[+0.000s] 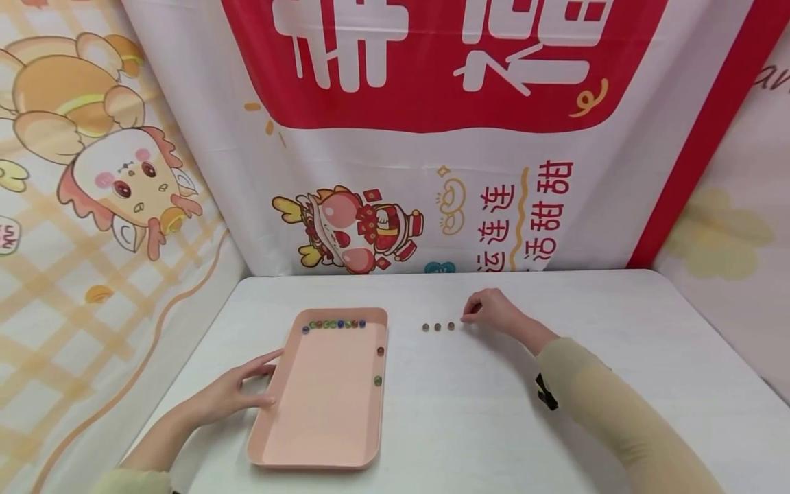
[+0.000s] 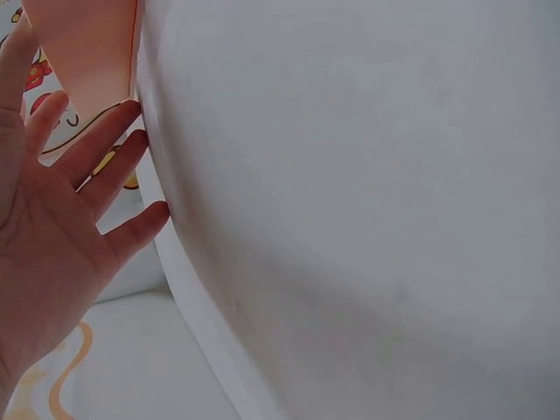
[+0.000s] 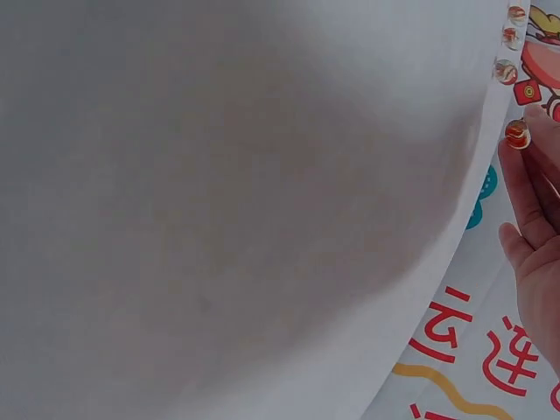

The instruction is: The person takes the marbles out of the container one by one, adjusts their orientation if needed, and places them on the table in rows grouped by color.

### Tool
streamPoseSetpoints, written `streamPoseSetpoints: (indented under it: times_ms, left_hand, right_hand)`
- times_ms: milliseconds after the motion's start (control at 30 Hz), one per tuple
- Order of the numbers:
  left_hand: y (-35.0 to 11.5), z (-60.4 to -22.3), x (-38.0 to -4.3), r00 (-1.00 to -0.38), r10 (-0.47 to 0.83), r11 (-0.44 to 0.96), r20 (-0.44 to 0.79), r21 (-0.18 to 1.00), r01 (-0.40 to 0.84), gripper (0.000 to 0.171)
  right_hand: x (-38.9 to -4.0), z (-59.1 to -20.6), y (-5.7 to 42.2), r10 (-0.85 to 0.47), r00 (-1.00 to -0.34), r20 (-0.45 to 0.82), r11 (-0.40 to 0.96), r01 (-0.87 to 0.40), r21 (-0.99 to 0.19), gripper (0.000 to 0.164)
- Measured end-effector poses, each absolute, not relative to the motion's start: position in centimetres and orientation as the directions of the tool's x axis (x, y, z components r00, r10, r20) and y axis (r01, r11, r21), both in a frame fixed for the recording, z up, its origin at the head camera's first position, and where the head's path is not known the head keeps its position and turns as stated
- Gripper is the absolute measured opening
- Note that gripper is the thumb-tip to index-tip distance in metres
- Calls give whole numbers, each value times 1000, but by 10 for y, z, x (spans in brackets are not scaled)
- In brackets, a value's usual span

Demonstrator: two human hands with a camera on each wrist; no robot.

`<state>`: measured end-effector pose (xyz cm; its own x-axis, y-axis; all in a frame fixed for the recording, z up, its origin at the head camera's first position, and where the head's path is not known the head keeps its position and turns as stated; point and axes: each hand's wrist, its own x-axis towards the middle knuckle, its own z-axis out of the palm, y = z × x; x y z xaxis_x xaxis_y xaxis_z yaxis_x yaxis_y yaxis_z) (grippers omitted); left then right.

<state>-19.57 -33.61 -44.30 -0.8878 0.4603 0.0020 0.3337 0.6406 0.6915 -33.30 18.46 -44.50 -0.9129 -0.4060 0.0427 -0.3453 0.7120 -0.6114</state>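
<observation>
At the left side of the pink tray [image 1: 321, 439], my left hand [image 1: 225, 394] touches the rim with its fingers spread. In the left wrist view the palm and extended fingers of that hand [image 2: 74, 201] show beside a corner of the tray [image 2: 96, 52]. My right hand [image 1: 494, 312] pinches an orange-red glass marble [image 3: 517, 134] between its fingertips, low over the white table. Just left of it, three marbles [image 1: 437, 327] stand in a short row on the table. In the right wrist view this row of marbles [image 3: 507, 72] looks clear with orange swirls.
Along the tray's far wall runs a row of several coloured marbles [image 1: 341, 324]. A dark red marble [image 1: 380, 351] and a green marble [image 1: 378, 381] lie by its right wall. Behind the white table [image 1: 469, 425] hangs a printed cloth [image 1: 401, 158].
</observation>
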Motion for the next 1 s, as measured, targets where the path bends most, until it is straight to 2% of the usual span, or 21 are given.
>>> streamPoseSetpoints:
  times_ms: [267, 1000]
  left_hand:
    - [-337, -445, -197, -889, 458, 627, 2, 708, 325, 81]
    - [-336, -442, -196, -891, 455, 648, 5, 684, 335, 81]
  right_hand:
    - [-335, -451, 182, -389, -921, -19, 734, -297, -611, 5]
    - [-333, -456, 174, -444, -896, 21, 721, -371, -585, 7]
